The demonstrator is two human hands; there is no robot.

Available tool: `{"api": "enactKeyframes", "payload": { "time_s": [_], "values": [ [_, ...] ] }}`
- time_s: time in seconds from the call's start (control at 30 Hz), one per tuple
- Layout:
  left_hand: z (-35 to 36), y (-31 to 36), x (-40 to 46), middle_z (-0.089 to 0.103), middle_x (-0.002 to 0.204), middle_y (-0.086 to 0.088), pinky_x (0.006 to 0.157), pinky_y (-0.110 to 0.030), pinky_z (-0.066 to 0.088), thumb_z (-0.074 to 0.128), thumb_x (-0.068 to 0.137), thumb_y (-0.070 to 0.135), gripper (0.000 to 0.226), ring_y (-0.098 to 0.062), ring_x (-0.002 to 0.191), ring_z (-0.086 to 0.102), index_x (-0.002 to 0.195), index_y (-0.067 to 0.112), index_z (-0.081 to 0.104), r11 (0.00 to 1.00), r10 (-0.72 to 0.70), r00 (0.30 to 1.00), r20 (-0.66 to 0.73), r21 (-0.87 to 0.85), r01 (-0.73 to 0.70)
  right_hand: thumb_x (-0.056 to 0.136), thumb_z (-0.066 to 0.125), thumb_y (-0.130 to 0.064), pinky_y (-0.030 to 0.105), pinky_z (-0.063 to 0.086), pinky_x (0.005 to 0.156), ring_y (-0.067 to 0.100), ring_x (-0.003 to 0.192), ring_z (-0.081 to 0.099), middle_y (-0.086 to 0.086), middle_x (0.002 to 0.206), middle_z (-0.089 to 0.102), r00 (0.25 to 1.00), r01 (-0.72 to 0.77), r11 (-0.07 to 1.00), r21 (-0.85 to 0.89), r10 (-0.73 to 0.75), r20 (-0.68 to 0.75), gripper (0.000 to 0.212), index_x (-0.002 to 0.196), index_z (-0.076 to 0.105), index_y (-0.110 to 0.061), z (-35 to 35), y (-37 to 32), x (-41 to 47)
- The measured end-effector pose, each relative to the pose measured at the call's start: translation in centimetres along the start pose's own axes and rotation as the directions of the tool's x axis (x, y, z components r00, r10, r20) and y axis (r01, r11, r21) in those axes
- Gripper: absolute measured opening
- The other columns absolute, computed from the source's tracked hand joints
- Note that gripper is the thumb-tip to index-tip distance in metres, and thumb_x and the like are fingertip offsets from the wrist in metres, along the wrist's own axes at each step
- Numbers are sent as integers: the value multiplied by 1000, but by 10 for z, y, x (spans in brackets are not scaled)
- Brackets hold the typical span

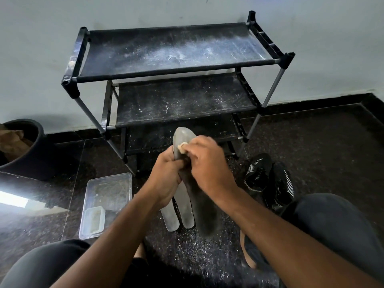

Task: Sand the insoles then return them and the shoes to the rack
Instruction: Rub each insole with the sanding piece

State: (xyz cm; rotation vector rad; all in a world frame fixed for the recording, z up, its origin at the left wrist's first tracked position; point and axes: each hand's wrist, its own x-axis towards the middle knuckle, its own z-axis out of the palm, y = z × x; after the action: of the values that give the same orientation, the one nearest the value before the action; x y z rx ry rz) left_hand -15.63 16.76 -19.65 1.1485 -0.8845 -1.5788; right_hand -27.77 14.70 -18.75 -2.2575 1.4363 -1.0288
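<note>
Gripping a grey insole (202,204) near its middle, the left hand (166,179) has fingers curled around the edge from the left side, thumb on the near face. Insole stands tilted, toe up past the fingertips, heel down toward the floor (311,142). Right hand (207,165) pinches a small tan sandpaper (181,146) piece between curled fingertips, pressed on the insole's upper part just above the left thumb. Both hands touch each other at the insole.

Two more insoles (178,213) lie flat on the floor directly under the left wrist, side by side, pale grey. Black shoes (270,179) with white stripes sit right of the right hand, near the knee, well apart from the fingers. Rack (176,53) stands beyond the fingertips against the wall, three black shelves dusted white, nothing on them. Clear tray (108,202) on floor left of the left forearm, a smaller box inside it. Dark pot (25,150) far left. White dust on floor under the held insole.
</note>
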Motion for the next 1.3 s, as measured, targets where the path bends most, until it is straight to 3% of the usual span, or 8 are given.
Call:
{"api": "enactKeyframes", "payload": {
  "time_s": [0.17,0.3,0.47,0.73,0.83,0.97,1.13,1.3],
  "values": [
    [1,1,-1,73,103,-24,78,-40,59,36,92,-23,43,-37,96,70,119,-5,64,999,1,1000,9,43,-1,89,62,3,40,55,76,24,88,59,6,90,63,998,-51,999,12,51,-39,16,96,74,-5,4,2,-3],
    [4,0,-2,73,108,-27,82,-42,61,40,94,-21,42,-40,99,72,117,-1,68,998,8,999,53,64,-12,93,57,2,31,53,78,20,91,57,3,96,59,988,-105,994,36,108,-111,18,102,71,-7,-4,6,8],
    [1,2,-1,73,104,-19,79,-34,61,34,90,-26,50,-30,100,72,122,-1,63,996,31,999,9,84,-32,88,60,4,30,49,74,19,88,53,4,89,58,1000,-13,1000,-18,13,-5,16,96,72,-4,6,-6,-7],
    [7,-3,-4,72,116,-23,94,-49,57,40,95,-21,49,-38,113,70,127,7,65,992,26,996,88,124,-36,91,62,2,22,50,75,17,88,55,2,88,61,988,-108,994,-27,104,-111,13,92,74,-4,-4,5,8],
    [7,-5,-4,73,116,-21,95,-50,57,42,95,-21,50,-38,114,70,126,10,66,991,27,996,87,128,-39,88,62,5,17,42,73,17,86,53,2,86,60,985,-133,991,-15,130,-114,15,90,74,-4,-5,9,11],
    [1,-5,0,72,115,-21,97,-47,58,36,88,-27,54,-40,117,67,122,5,62,992,27,1000,15,119,-29,91,50,-4,14,30,71,14,82,45,2,83,56,1000,-22,999,-36,23,7,22,86,72,-4,7,-10,-4],
    [8,-6,-6,70,123,-23,100,-49,56,40,92,-25,61,-37,120,67,137,12,59,991,-9,986,165,133,-14,93,58,-3,22,46,76,17,86,54,4,86,60,978,-159,987,-17,155,-141,16,89,73,-2,-6,7,12],
    [5,-2,-3,72,118,-20,97,-48,59,39,92,-24,55,-36,118,68,130,10,60,989,9,997,81,150,-22,86,60,5,11,31,79,11,88,47,4,91,61,999,-36,998,-47,35,-25,16,93,73,-2,4,-7,-2]
  ]
}}
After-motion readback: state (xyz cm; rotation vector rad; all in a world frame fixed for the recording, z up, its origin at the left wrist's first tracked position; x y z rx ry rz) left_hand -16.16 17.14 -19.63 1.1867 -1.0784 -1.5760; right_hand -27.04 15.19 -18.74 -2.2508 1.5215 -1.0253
